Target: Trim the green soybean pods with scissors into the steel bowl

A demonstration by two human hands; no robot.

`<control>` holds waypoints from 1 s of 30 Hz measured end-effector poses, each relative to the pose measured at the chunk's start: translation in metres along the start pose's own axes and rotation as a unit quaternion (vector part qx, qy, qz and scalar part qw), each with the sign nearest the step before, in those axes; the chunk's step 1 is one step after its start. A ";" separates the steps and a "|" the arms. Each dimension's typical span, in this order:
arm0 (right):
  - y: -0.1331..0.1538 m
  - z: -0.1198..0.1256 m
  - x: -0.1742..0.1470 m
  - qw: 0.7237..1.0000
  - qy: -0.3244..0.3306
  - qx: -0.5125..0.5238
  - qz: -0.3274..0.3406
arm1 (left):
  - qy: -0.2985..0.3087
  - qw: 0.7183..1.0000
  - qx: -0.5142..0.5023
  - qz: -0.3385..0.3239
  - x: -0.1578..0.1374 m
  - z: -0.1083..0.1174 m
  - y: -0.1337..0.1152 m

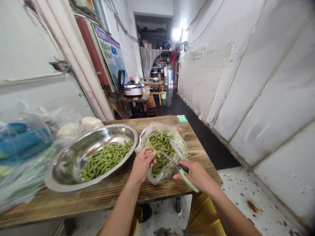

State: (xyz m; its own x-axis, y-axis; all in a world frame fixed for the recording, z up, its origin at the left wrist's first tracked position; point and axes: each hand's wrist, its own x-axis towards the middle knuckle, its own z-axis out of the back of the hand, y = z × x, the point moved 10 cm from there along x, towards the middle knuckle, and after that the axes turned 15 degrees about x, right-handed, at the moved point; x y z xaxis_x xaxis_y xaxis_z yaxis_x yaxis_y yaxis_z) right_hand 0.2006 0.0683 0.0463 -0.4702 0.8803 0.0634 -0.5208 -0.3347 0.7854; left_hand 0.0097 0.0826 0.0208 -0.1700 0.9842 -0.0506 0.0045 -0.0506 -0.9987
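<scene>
Over a clear plastic bag [180,149] of green edamame pods [161,141], my left hand [144,162] pinches a single edamame pod [155,151] between thumb and fingers. My right hand [194,175] grips a pair of scissors [183,172] with pale green handles. The blades point left, and their tips are close to the pinched pod; whether they touch it I cannot tell. To the left, a large oval steel basin [59,177] holds a heap of edamame pods [105,160].
The wooden table [98,200] carries plastic bags [24,157] of produce at the left and a green QR-code card [182,118] at the far right corner. Beyond stand a rice cooker [133,90] with its lid up and a wooden stool [152,103]. A white wall [221,75] runs along the right.
</scene>
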 end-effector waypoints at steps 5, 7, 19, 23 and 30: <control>0.003 0.001 0.004 0.998 0.007 -0.070 -0.002 | 0.011 0.998 0.064 0.012 0.000 0.001 0.012; 0.004 0.002 0.005 0.995 0.010 -0.101 -0.001 | 0.013 0.997 0.076 0.018 -0.001 0.001 0.014; 0.007 0.005 0.005 0.989 0.030 -0.140 0.023 | 0.137 0.982 0.130 0.009 -0.008 -0.020 0.010; 0.009 0.005 0.007 0.991 0.063 -0.101 0.059 | 0.196 0.972 0.129 0.032 -0.016 -0.025 0.008; 0.012 0.013 0.011 0.989 0.079 -0.041 0.116 | 0.254 0.963 0.067 0.065 -0.023 -0.027 0.004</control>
State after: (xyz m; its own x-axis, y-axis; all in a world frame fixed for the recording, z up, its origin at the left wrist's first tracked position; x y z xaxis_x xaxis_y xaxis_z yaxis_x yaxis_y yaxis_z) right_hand 0.1983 0.0787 0.0649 -0.6869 0.7143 0.1339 -0.4382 -0.5541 0.7078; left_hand 0.0398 0.0646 0.0178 0.3277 0.9224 -0.2044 -0.1406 -0.1663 -0.9760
